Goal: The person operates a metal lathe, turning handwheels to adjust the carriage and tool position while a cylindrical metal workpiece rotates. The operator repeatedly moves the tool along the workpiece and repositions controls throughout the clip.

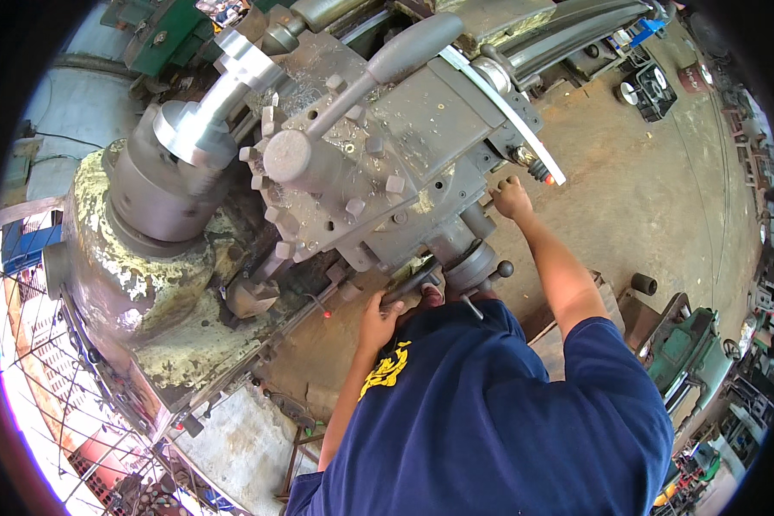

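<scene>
A large metal lathe fills the upper left. My left hand (377, 322) is closed around the rim of a dark handwheel (411, 284) low on the carriage, close to my body. My right hand (512, 199) is closed on a small crank handle at the carriage's right side; most of that handle is hidden by the fingers. Between the hands stands a round dial hub (471, 265) with a ball-ended lever (504, 270). A shiny stepped metal workpiece (196, 129) is held in the chuck (165, 185). Near it sits the square-bolted tool post (335, 155) with its long clamp lever (421, 47).
A pale curved strip (525, 129) juts out above my right hand. The paint-worn headstock (103, 249) is at left, beside a wire mesh (39, 378). A black crate (649, 90) lies on the floor at upper right, and a green machine (684, 348) stands at right.
</scene>
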A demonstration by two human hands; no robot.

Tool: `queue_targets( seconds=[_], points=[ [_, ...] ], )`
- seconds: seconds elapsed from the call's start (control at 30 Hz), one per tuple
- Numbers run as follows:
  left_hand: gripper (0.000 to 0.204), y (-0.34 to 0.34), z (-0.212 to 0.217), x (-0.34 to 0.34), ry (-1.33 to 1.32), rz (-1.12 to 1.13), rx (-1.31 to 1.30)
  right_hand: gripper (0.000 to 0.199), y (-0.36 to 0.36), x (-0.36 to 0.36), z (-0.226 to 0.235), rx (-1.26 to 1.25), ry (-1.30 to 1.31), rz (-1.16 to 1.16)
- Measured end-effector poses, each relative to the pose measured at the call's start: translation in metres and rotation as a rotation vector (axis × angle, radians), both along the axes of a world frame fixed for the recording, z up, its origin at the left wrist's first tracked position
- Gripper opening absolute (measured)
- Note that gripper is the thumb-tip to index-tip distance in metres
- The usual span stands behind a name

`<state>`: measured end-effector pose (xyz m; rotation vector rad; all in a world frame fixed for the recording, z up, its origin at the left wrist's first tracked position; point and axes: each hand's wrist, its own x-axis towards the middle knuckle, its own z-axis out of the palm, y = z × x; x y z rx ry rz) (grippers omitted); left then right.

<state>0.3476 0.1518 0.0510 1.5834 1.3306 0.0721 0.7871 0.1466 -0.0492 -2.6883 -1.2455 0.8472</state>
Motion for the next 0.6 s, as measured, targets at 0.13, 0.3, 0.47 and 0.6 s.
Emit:
queue_targets(
  seconds=[0.13, 0.3, 0.47, 0.6],
  points=[
    [0.048, -0.001, -0.002, 0.005, 0.001, 0.031, 0.012, 0.047, 0.009, 0.012, -0.004, -0.043, 0.077, 0.017],
    [0.046, 0.002, 0.000, 0.011, 0.102, -0.007, 0.006, 0.043, -0.020, -0.002, 0.019, 0.063, 0.025, -0.075],
    [0.050, 0.005, 0.003, 0.008, 0.045, 0.035, -0.009, 0.032, -0.021, 0.007, -0.005, 0.004, -0.030, -0.040],
    [0.056, -0.020, -0.018, -0.061, -0.001, 0.241, 0.020, 0.025, -0.034, 0.021, -0.063, 0.084, -0.170, 0.295]
  ],
)
